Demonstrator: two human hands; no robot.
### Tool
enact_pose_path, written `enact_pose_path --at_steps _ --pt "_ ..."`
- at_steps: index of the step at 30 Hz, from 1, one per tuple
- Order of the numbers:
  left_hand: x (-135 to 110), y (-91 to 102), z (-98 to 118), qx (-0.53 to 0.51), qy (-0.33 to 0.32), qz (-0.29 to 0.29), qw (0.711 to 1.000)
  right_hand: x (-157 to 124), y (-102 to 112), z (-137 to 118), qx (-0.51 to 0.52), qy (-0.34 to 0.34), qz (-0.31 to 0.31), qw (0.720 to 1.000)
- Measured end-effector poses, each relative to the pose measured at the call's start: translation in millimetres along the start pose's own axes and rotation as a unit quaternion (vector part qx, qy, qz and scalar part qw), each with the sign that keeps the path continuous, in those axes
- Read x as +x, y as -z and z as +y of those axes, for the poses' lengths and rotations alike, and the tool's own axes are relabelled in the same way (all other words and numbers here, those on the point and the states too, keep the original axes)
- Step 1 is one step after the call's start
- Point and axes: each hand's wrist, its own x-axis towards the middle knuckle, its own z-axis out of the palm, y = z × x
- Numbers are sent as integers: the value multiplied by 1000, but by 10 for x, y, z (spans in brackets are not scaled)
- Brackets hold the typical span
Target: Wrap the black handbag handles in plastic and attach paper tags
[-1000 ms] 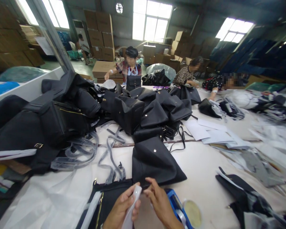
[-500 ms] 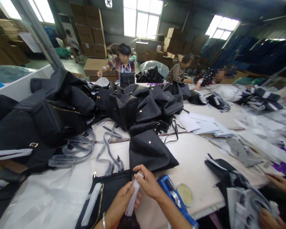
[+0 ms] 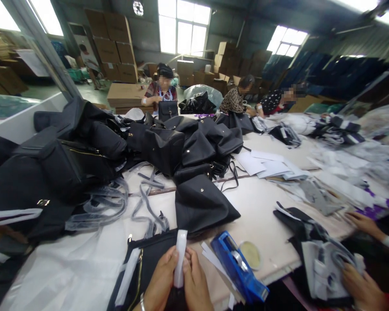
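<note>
Between both hands a narrow white strip (image 3: pixel 180 259), paper or thin foam by its look, stands nearly upright. My left hand (image 3: pixel 164 272) is closed on its left edge, thumb on top. My right hand (image 3: pixel 194 273) grips its right edge with bent fingers. Beneath them lies a black bag (image 3: pixel 154 248) with a gold zipper, and a white wrapped piece (image 3: pixel 127 276) lies along that zipper. Just beyond, a black bag flap (image 3: pixel 202 207) with a snap rests on the table. To the right sits a blue tape dispenser (image 3: pixel 238 270) beside white paper strips (image 3: pixel 215 261).
A roll of tape (image 3: pixel 250 255) lies by the dispenser. Black bags (image 3: pixel 162 147) are heaped ahead and at left. White sheets (image 3: pixel 269 164) lie further right. At the right edge, a co-worker's hands (image 3: pixel 359 280) handle a black bag with wrapping. Several people work across the table.
My right hand has come down from the strip's top to its side, so the strip's upper end now shows. Paper strips beside the dispenser are uncovered. The view has shifted slightly.
</note>
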Motion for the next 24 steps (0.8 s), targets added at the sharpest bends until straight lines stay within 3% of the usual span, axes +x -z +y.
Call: enact_pose_path --at_steps 2,4,6,10,11,12,13,14,15,19,21,22,24 --pt "-16 2 -8 7 -1 1 1000 -47 134 -11 -10 -4 4 1000" --pt "-30 -12 -8 13 -4 2 1000 -122 492 19 -17 -10 18 1000" --pt "-28 -30 -14 23 -8 10 1000 -228 1179 104 -34 -20 44 998" --pt "27 -43 -70 57 -18 55 997 -498 3011 351 -144 -71 114 981" --pt "45 -40 -91 65 -23 64 996 -553 3314 390 -155 -82 146 974" --pt "61 -37 -111 71 -27 69 995 -588 3469 405 -160 -87 165 969" --pt "74 -33 -129 78 -31 71 994 -597 3454 397 -155 -89 174 968" --pt "84 -29 -144 84 -34 72 993 -574 3271 365 -142 -86 174 971" --pt "90 -26 -155 90 -36 72 993 -522 2941 315 -121 -82 157 977" --pt "110 -26 -184 126 -50 75 988 -151 1048 59 -5 -64 74 995" --pt "122 -38 -205 149 -56 66 985 35 383 -25 16 -62 50 997" --pt "124 -49 -217 159 -60 58 984 115 199 -50 34 -58 40 997" --pt "117 -75 -236 178 -70 41 981 244 76 -73 67 -53 17 996"
